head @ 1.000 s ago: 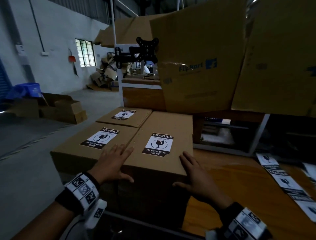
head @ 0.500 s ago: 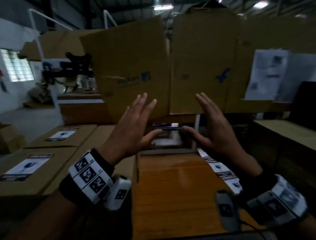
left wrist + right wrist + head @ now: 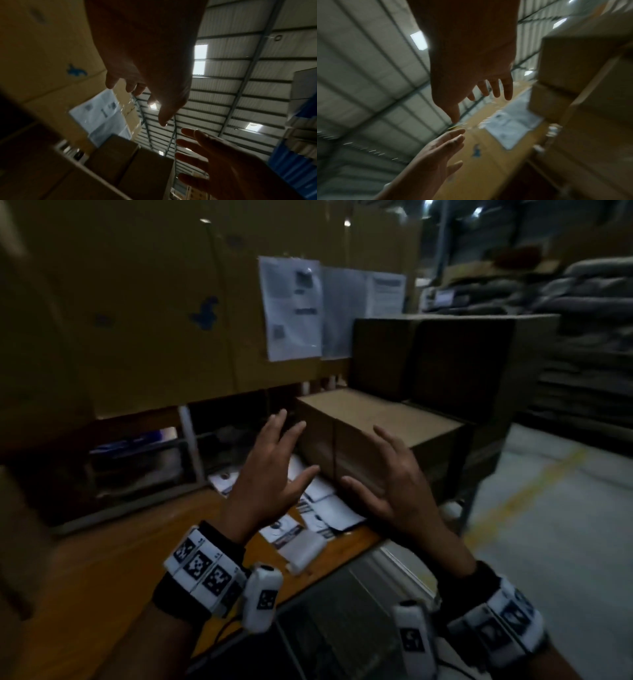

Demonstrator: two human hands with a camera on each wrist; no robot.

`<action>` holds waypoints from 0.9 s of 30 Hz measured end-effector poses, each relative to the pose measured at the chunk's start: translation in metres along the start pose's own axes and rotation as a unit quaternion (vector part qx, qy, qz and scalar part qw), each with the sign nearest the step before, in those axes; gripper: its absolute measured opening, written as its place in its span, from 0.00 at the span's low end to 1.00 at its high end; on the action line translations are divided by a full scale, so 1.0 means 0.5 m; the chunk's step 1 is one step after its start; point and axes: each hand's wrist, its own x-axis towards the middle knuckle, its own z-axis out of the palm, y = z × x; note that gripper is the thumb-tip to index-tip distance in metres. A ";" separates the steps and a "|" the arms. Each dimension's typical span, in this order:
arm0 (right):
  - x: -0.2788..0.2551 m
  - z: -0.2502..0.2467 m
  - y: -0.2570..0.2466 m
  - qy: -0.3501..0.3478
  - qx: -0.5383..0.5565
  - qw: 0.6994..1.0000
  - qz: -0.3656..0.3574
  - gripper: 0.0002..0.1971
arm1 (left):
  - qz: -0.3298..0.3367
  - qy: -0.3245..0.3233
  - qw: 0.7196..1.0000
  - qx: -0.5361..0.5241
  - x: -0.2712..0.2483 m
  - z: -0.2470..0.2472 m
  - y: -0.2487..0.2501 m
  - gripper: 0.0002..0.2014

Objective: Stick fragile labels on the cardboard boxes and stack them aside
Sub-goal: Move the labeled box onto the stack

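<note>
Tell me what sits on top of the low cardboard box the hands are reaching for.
The near part of the low cardboard box top is bare, with no fragile label visible. Taller cardboard boxes stand behind it; whether they rest on its far end cannot be told. Both hands are apart from it.

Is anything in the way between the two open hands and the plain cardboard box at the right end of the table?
Nothing visible. The left hand and right hand are raised, empty, in front of the cardboard box, with only air between. The loose labels lie flat on the table, below the hands.
</note>
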 end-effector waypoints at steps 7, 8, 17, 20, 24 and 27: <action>-0.050 -0.042 0.253 -0.037 -0.058 0.986 0.155 0.36 | -0.024 -0.140 0.988 -0.060 0.087 0.266 0.071 0.34; -0.045 -0.050 0.282 -0.036 -0.064 0.983 0.167 0.36 | -0.019 -0.152 0.986 -0.062 0.112 0.286 0.074 0.34; 0.239 -0.224 0.517 0.083 -0.171 0.972 0.139 0.32 | 0.117 -0.136 0.983 -0.023 0.574 0.385 0.114 0.32; 0.396 -0.315 0.567 0.194 -0.196 0.956 0.106 0.27 | 0.150 -0.115 0.981 -0.038 0.775 0.394 0.148 0.29; 0.594 -0.404 0.658 0.245 -0.195 0.932 0.180 0.16 | 0.134 -0.090 0.986 -0.053 1.008 0.419 0.196 0.26; 0.684 -0.424 0.742 0.228 -0.215 0.906 0.285 0.18 | 0.099 -0.106 0.989 -0.013 1.125 0.453 0.213 0.25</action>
